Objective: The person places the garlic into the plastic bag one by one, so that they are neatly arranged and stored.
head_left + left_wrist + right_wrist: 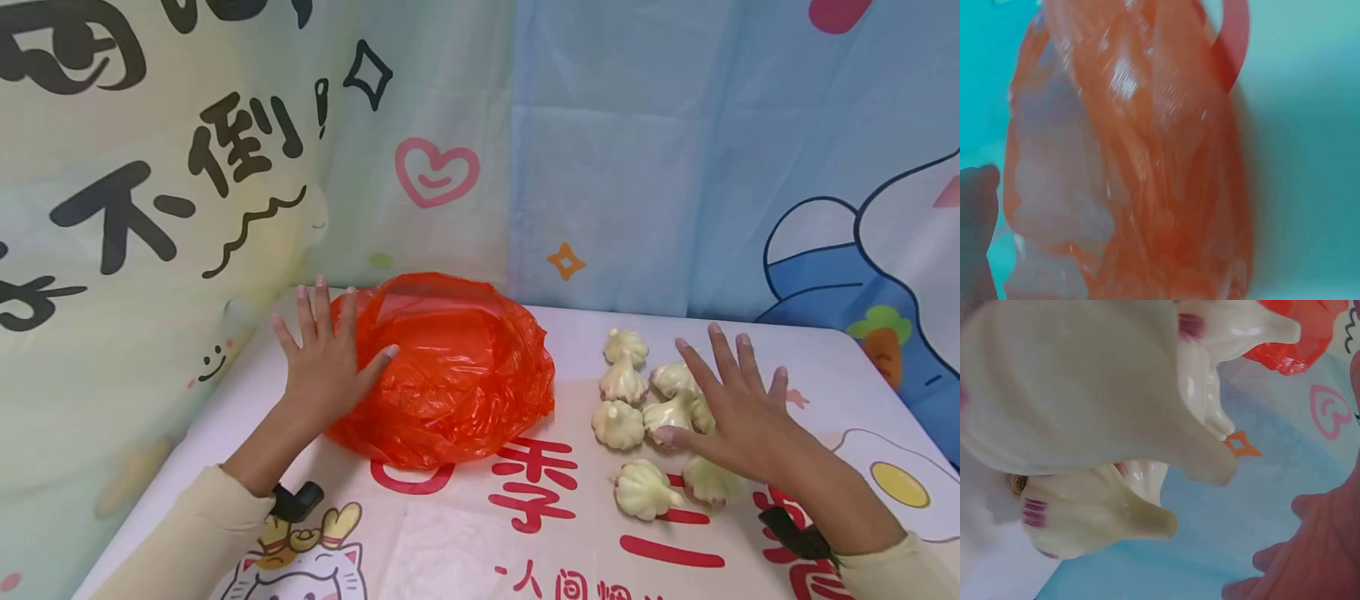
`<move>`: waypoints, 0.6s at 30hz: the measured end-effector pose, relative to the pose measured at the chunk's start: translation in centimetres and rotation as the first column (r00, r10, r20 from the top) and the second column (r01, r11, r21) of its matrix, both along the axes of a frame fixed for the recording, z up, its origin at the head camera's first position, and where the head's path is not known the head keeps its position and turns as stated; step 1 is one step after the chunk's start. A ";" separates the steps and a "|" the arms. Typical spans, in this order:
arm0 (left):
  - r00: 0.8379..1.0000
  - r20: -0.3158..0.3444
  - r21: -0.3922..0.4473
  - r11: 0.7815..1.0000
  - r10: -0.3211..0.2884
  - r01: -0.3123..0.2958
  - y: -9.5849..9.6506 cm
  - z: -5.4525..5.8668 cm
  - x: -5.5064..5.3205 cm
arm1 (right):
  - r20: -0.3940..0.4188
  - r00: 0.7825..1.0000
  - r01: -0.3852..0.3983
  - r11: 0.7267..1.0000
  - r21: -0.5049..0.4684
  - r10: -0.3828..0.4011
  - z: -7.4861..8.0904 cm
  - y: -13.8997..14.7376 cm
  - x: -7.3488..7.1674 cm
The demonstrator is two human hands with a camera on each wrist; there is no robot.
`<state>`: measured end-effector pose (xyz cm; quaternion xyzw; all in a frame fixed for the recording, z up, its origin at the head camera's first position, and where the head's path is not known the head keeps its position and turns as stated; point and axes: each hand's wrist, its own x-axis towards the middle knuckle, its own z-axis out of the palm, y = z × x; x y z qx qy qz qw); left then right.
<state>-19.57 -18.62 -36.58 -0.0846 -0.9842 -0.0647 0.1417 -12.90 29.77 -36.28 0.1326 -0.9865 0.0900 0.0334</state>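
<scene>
A crumpled red plastic bag [450, 375] lies on the table, its wide mouth spread open. My left hand [322, 367] is at the bag's left side, fingers straight and spread, the thumb overlapping the bag in the head view. In the left wrist view the thin bag [1166, 156] fills the middle, and part of a digit [977, 231] shows at the left edge. My right hand [750, 417] is spread flat over the right side of a group of garlic bulbs [618, 425], partly hiding some. Close up, the right wrist view shows pale bulbs [1097, 512] with purple streaks.
A printed cloth [435, 542] with red characters and a cartoon cat covers the table. Behind it hangs a patterned curtain [615, 167]. Another garlic bulb [645, 490] lies nearer the front, and a fried egg print [900, 485] is at the right.
</scene>
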 end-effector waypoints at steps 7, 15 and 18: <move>0.998 -0.064 0.218 0.976 -0.006 0.020 -2.6 0.0 0.0 | -0.057 0.993 -0.114 0.984 -0.135 0.108 0.6 0.1 1.6; 0.996 0.081 0.632 0.774 -0.026 -0.031 -4.3 0.9 -0.5 | -0.116 0.964 -0.263 0.916 -0.303 0.239 -0.1 -1.1 4.0; 0.990 0.140 0.708 0.701 -0.019 -0.086 -4.7 0.9 -0.7 | -0.102 0.948 -0.317 0.882 -0.349 0.300 -0.4 -1.3 4.6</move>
